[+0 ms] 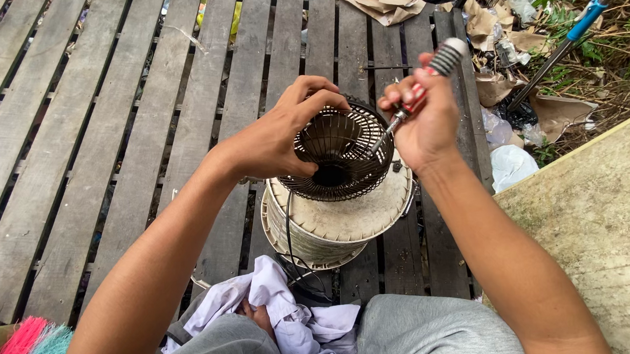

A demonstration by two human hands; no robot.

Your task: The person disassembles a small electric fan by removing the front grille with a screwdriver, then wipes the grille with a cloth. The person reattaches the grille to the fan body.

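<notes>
A dark wire basket (338, 155), set on top of a dirty cream drum (339, 225) on the plank deck (53, 134), is gripped at its rim by the left hand (280, 138). A screwdriver (412, 100) with a red and ribbed grey handle is clasped in the right hand (426, 122), its tip inside the basket. A pale cloth (299, 327) lies by the knees, and a pink and teal brush (29, 351) is seen at lower left.

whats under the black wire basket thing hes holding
The black wire grille sits on a dirty cream round fan housing, which stands on the wooden planks. The left hand grips its rim; a screwdriver pokes inside. The housing's centre is covered by the grille.
</notes>
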